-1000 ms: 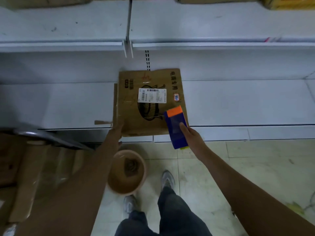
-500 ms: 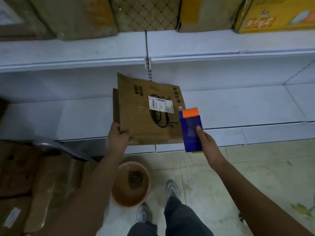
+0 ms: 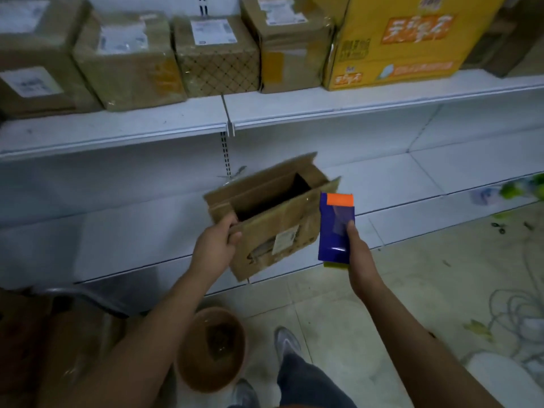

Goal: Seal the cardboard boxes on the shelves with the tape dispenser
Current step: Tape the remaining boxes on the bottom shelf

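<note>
A white shipping label, too blurred to read, sits on the near face of the brown cardboard box [image 3: 273, 222]; behind the box, on the upper shelf [image 3: 323, 104], a yellow carton [image 3: 403, 39] carries orange characters that cannot be made out. A second ago the box lay flat on the lower shelf; now it is lifted and tilted, flaps up, dark inside showing. The left hand [image 3: 216, 245] grips the box's left wall, fingers curled over its rim. Just right of the box, the right hand [image 3: 357, 254] clasps the blue, orange-tipped tape dispenser [image 3: 335, 228].
</note>
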`<state>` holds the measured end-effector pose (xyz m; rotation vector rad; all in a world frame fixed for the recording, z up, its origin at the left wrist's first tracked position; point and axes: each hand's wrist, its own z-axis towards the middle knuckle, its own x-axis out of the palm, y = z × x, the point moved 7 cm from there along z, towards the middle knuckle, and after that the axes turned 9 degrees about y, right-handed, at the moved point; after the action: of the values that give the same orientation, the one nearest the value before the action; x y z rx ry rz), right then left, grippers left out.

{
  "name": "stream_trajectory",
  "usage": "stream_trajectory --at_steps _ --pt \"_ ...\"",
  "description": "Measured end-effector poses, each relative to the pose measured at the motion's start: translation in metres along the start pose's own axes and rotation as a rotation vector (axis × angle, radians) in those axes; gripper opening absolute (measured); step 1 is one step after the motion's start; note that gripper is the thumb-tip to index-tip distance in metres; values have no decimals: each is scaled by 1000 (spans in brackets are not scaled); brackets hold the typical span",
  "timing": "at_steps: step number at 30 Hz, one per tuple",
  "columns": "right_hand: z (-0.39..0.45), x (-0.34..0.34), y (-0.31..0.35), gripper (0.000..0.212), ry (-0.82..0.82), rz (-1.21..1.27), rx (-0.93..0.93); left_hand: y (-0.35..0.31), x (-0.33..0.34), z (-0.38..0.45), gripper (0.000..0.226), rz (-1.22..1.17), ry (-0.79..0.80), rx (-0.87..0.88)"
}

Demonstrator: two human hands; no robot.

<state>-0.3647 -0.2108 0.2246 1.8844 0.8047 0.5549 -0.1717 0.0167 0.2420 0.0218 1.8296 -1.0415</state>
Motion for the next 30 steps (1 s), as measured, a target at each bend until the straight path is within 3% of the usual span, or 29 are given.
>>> stream_trajectory --at_steps 4,9,11,15,18,22,27,30 --pt "-19 -22 9 33 -134 63 -28 -13 8 6 16 69 -56 34" --pt "-20 -61 29 39 -228 132 -109 -12 10 26 16 144 -14 70" --pt "-9 -74 40 40 -242 122 -112 -14 11 29 27 189 -57 95" --pt "21 -85 53 39 -195 72 -64 -30 13 20 27 146 -152 97" --pt "49 -84 63 39 -151 29 -44 -44 14 18 18 343 -221 183" --pt "86 -73 74 37 -43 -40 -58 -49 17 25 19 500 -140 199" --pt "116 -68 62 45 66 -70 16 -46 21 40 73 481 -107 152" --pt "124 -72 51 41 76 -27 61 -47 33 48 88 480 -44 131"
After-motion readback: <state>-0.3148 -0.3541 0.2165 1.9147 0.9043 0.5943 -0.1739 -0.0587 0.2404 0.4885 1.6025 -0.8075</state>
